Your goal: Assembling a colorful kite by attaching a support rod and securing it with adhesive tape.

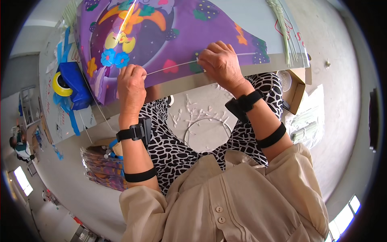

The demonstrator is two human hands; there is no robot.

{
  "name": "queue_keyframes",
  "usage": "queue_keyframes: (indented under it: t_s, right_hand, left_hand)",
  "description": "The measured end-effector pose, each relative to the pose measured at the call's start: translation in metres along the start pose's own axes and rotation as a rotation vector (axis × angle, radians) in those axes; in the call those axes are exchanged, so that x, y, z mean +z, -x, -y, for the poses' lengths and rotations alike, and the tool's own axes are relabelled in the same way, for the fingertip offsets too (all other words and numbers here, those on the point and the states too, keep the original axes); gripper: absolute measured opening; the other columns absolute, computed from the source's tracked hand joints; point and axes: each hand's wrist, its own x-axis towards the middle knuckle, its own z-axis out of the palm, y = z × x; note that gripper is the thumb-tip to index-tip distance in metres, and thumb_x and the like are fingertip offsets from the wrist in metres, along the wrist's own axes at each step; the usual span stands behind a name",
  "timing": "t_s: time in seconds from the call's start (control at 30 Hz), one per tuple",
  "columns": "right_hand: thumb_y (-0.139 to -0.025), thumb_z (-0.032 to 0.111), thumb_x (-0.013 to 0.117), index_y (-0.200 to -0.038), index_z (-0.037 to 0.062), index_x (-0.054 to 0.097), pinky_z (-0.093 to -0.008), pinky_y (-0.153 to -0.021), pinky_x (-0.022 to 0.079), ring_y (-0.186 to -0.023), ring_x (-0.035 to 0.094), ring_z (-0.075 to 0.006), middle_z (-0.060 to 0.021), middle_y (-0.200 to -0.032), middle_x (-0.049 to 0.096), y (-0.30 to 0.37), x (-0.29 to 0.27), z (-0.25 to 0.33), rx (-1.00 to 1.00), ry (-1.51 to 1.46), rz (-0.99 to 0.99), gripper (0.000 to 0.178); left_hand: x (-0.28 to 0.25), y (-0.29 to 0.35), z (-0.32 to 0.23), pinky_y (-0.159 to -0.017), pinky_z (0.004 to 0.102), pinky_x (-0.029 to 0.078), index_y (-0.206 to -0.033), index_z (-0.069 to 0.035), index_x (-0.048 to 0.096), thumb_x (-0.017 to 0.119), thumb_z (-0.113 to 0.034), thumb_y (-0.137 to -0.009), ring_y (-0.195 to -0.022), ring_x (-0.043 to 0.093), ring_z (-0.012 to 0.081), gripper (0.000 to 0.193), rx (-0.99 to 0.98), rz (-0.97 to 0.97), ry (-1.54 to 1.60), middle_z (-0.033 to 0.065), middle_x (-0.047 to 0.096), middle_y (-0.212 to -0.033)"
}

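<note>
A purple printed sheet with cartoon figures, flowers and stars lies on the table before me. Along its near edge runs a thin white rod or cord, stretched straight between my hands. My left hand pinches it near the sheet's lower left, fingers closed. Further right, my right hand is also closed on it, fingertips bent down. A short length of the white line continues past the right hand over the sheet. The fingertips of both hands are partly hidden.
Left of the sheet stands a blue tape dispenser with a yellow roll. Bundles of pale thin strands lie at the right. Below are a cardboard box, plastic bags, folded printed sheets and white scraps on the floor.
</note>
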Motion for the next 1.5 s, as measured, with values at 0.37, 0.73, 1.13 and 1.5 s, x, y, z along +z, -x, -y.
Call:
queue_keyframes:
  t_s: [0.37,0.73,1.13,1.5]
  right_hand:
    - [-0.07,0.011,0.065,-0.077,0.0113,0.059,-0.0363,-0.076,0.039,-0.084,0.051,-0.0247,-0.0024,-0.079,0.054,0.013,0.009,-0.002,0.011,-0.139,-0.074,0.009]
    - [-0.072,0.012,0.064,-0.073,0.0123,0.057,-0.0349,-0.077,0.039,-0.082,0.051,-0.0227,-0.0017,-0.078,0.053,0.014,0.016,0.004,0.048,-0.133,-0.104,0.006]
    - [-0.072,0.012,0.064,-0.071,0.0119,0.057,-0.035,-0.075,0.038,-0.08,0.05,-0.0223,-0.0016,-0.077,0.052,0.016,0.016,0.002,0.065,-0.168,-0.112,0.007]
    - [-0.071,0.011,0.065,-0.071,0.0126,0.058,-0.0344,-0.076,0.038,-0.082,0.051,-0.022,-0.0006,-0.078,0.054,0.016,0.016,0.002,0.064,-0.191,-0.123,0.007]
  left_hand:
    - [0.006,0.006,0.001,-0.068,0.039,0.044,-0.075,0.0,0.051,0.051,0.008,-0.074,-0.076,0.051,0.0285,0.008,0.021,0.087,0.028,0.0103,0.052,-0.078]
    - [0.009,0.002,-0.002,-0.076,0.0423,0.043,-0.074,0.0,0.051,0.051,0.009,-0.074,-0.078,0.051,0.0318,0.009,0.113,0.046,0.055,0.0128,0.052,-0.074]
    - [0.011,-0.003,-0.018,-0.076,0.0398,0.043,-0.074,-0.001,0.052,0.055,0.006,-0.076,-0.079,0.053,0.029,0.008,0.094,0.12,0.03,0.0102,0.053,-0.075]
    - [0.011,-0.003,-0.018,-0.073,0.0391,0.042,-0.075,-0.001,0.052,0.056,0.005,-0.075,-0.079,0.053,0.0294,0.007,0.115,0.106,0.043,0.0107,0.054,-0.076]
